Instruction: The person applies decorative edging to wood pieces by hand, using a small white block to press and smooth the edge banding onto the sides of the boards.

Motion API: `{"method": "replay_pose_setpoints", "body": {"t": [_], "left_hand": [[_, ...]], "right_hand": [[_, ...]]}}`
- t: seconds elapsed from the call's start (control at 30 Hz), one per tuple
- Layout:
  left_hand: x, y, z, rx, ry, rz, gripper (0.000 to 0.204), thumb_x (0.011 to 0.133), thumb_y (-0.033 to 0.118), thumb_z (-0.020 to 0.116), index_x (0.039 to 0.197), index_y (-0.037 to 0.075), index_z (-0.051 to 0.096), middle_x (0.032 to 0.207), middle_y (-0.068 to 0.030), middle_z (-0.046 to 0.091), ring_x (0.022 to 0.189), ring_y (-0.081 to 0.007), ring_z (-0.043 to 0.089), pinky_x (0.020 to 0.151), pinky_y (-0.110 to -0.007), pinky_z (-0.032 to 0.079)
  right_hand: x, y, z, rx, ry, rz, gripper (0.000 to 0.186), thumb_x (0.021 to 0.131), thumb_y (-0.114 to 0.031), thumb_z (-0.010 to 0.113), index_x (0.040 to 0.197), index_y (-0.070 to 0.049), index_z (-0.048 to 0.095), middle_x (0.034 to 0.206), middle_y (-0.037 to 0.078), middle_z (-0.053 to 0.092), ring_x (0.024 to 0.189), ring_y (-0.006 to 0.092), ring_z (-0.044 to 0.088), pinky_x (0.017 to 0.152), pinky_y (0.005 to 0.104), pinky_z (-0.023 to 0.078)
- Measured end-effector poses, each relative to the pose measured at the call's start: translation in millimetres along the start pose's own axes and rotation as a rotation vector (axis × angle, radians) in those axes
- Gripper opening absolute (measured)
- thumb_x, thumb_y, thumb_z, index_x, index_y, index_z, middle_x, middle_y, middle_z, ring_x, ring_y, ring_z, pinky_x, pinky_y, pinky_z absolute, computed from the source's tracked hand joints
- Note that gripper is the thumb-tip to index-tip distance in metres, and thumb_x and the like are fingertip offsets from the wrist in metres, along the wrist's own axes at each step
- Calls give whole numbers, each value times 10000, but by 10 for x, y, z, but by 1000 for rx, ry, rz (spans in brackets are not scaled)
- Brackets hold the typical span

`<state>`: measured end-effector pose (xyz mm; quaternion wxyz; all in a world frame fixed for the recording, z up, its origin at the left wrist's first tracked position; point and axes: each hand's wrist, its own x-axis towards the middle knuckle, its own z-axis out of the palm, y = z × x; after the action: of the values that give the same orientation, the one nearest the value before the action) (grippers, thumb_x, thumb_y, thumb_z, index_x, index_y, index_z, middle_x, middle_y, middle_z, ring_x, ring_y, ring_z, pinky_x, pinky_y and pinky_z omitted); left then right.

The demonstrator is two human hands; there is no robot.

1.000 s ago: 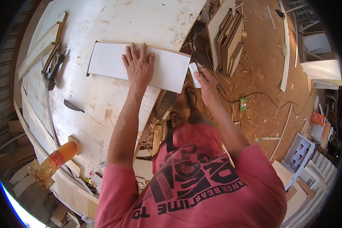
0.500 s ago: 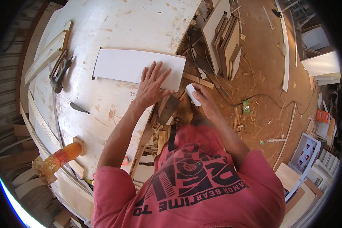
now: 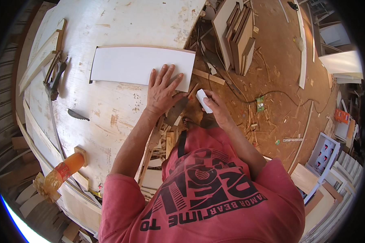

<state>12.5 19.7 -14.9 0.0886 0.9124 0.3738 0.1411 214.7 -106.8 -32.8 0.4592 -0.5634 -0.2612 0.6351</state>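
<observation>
A long white panel (image 3: 121,64) with a slightly curved edge lies on the worn pale worktable (image 3: 109,133), reaching its right edge. My left hand (image 3: 163,89) rests flat with spread fingers near the panel's right end. Just off that end, over the floor, my right hand (image 3: 215,103) grips a small white block (image 3: 202,100) between thumb and fingers. To the left on the table lie a dark hand tool (image 3: 54,81) and a short serrated blade (image 3: 78,115).
An orange bottle-like object (image 3: 69,166) sits on the table's lower left. Boards (image 3: 235,40) stand stacked beside the table's right side. The dirt floor (image 3: 275,81) holds offcuts, a cable, long strips and scraps. More panels and a grey crate (image 3: 320,158) are at right.
My left hand has slid right and down toward the panel's right end. My right hand has pulled a little away from that end, still holding the white block, now more tilted.
</observation>
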Motion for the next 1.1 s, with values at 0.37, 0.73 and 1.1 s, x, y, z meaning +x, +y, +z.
{"method": "replay_pose_setpoints", "body": {"t": [0.37,0.73,1.1], "left_hand": [[-2,-32,11,18,10,15,692,709,458,746,1310,212,509,1445,-86,390,1362,-301,322,1126,-522,210],[28,9,-70,-46,-34,-2,688,705,391,768,1310,200,502,1452,-100,360,1376,-316,279,1136,-535,176],[32,41,-137,-95,-50,-47,597,743,443,734,1257,199,553,1437,-98,378,1376,-313,282,1140,-533,167]], "right_hand": [[84,-47,105,53,38,-53,443,936,-305,550,1269,-16,510,956,39,575,825,94,526,722,237,435],[731,-473,140,-50,141,-171,429,927,-353,555,1234,-53,546,976,16,588,839,94,518,695,233,415],[311,-646,27,-252,-8,-269,431,914,-326,585,1232,-36,557,1135,92,554,1006,161,552,843,290,457]]}}
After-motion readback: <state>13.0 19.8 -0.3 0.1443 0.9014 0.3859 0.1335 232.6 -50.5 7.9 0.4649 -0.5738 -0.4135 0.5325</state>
